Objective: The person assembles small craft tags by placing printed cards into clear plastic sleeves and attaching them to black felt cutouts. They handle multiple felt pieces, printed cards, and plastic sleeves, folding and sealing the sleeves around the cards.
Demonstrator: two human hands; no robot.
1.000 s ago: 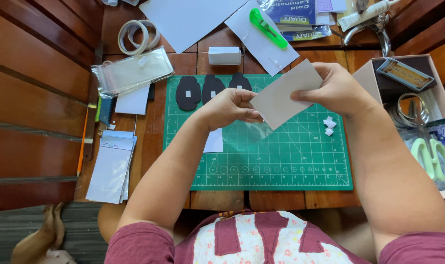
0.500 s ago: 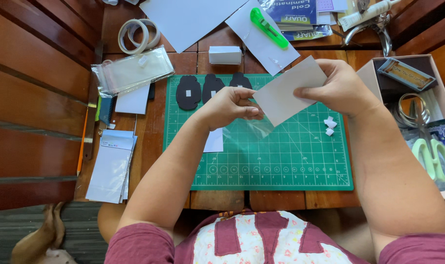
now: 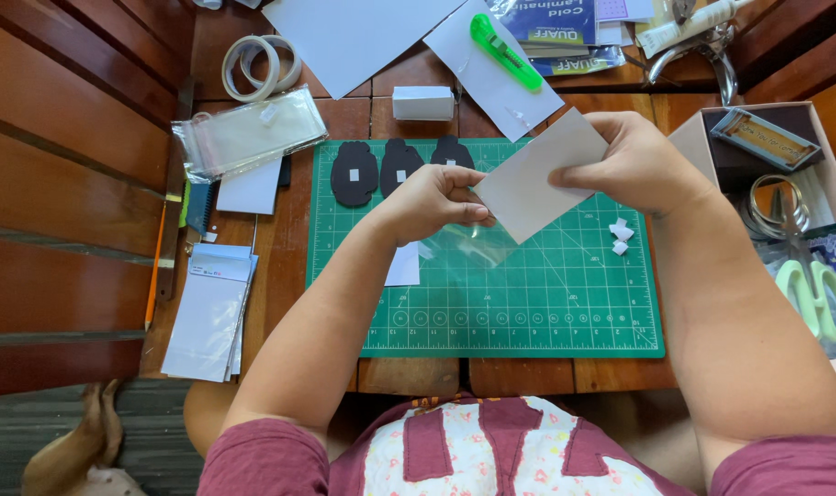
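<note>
My right hand (image 3: 640,165) grips the top right edge of a pale grey sheet (image 3: 539,179), held tilted above a green cutting mat (image 3: 528,303). My left hand (image 3: 432,200) pinches the sheet's lower left corner, where a thin clear film (image 3: 468,246) hangs down from it. Three black cut-out shapes (image 3: 399,167) lie in a row at the mat's top left, partly behind my left hand. A small white slip (image 3: 404,266) rests on the mat under my left wrist.
Tape rolls (image 3: 257,64), clear sleeves (image 3: 248,133), a white box (image 3: 422,103) and a green utility knife (image 3: 505,39) lie beyond the mat. White card stacks (image 3: 207,312) sit left. An open box (image 3: 776,156) and pale green scissors (image 3: 817,294) are at the right. White scraps (image 3: 620,237) lie on the mat.
The sheet has tipped slightly and both hands shifted a little; the clear film now hangs more visibly from the lower corner.
</note>
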